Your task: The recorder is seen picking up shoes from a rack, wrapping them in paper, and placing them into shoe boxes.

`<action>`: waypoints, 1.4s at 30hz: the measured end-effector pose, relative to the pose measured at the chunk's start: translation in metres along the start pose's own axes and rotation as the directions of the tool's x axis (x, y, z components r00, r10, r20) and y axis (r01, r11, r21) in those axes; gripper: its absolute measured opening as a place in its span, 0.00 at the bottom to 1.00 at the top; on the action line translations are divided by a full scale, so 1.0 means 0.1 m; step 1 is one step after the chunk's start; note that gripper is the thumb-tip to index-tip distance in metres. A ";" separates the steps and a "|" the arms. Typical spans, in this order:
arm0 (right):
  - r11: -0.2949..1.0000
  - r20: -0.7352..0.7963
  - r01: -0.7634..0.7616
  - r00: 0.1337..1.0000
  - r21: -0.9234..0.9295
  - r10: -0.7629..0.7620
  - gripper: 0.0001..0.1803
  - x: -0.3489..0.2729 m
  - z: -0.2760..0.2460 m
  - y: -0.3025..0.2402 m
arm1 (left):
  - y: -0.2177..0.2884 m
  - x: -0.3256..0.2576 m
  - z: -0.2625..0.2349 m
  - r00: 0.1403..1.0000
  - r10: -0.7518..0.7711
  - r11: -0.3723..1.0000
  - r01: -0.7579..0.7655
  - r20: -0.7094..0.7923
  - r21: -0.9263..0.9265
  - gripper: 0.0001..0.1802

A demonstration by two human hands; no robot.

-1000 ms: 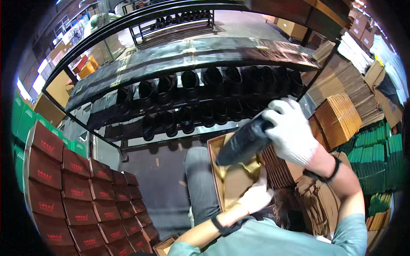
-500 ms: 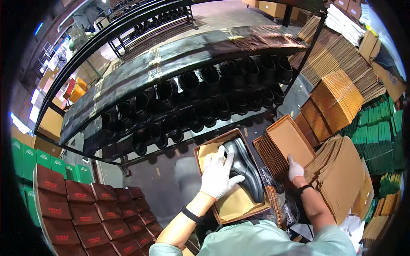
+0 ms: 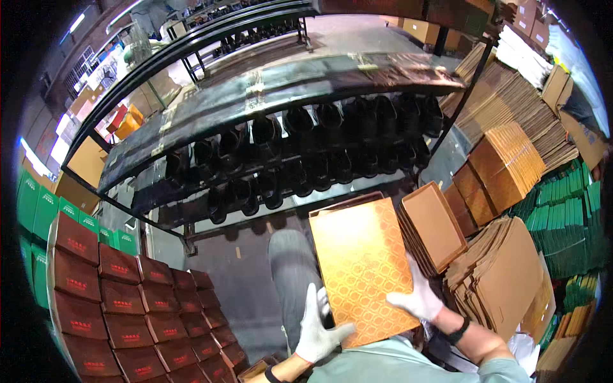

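A shoe box lid (image 3: 364, 265) with a shiny gold-orange pattern lies over the shoe box on my lap. Past the lid's far edge shows a strip of the brown shoe box (image 3: 341, 203); the shoes inside are hidden. My white-gloved left hand (image 3: 319, 329) grips the lid's near left corner, thumb on top and fingers along the side. At the right edge, my gloved right hand (image 3: 418, 295) holds the lid with its thumb over the top.
Ahead stands a black rack (image 3: 281, 99) with rows of dark shoes (image 3: 265, 131). Stacked brown-red boxes (image 3: 124, 297) fill the left, beside green boxes (image 3: 41, 210). On the right are nested box lids (image 3: 434, 226), flat cardboard sheets (image 3: 504, 274) and green stacks (image 3: 562, 217).
The patterned lid has come from the stack on the right and now covers the box with the black shoe. My left hand has left the shoe for the lid's near corner.
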State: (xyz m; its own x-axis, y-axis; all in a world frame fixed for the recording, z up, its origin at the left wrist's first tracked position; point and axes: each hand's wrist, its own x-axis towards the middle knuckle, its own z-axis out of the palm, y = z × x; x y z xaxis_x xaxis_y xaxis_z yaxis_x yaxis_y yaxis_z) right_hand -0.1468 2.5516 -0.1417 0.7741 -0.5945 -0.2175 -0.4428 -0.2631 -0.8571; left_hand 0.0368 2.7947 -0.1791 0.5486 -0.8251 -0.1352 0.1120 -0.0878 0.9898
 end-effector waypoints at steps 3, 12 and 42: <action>0.961 -0.037 0.157 0.988 0.225 -0.153 0.72 0.78 -0.23 -0.07 | -0.09 0.89 -0.16 0.992 0.128 0.980 -0.127 -0.006 -0.156 0.61; 0.839 -0.258 0.406 0.909 0.363 -0.328 0.42 0.78 -0.28 -0.38 | 0.37 1.35 -0.07 0.976 0.217 0.845 -0.183 0.010 -0.503 0.31; 0.230 -0.475 0.902 0.393 0.365 -0.788 0.36 0.82 -3.74 -6.47 | 7.48 2.22 -0.30 0.265 0.962 0.274 -0.929 0.069 -0.250 0.37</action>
State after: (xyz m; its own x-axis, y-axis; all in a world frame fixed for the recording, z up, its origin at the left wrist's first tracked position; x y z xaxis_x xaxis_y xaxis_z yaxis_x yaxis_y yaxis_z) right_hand 0.0343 2.3890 0.5693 0.4378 -0.3870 0.8115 0.7617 -0.3198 -0.5635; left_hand 0.2669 2.5621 0.5296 0.1961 -0.3415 0.9192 -0.2722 0.8816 0.3856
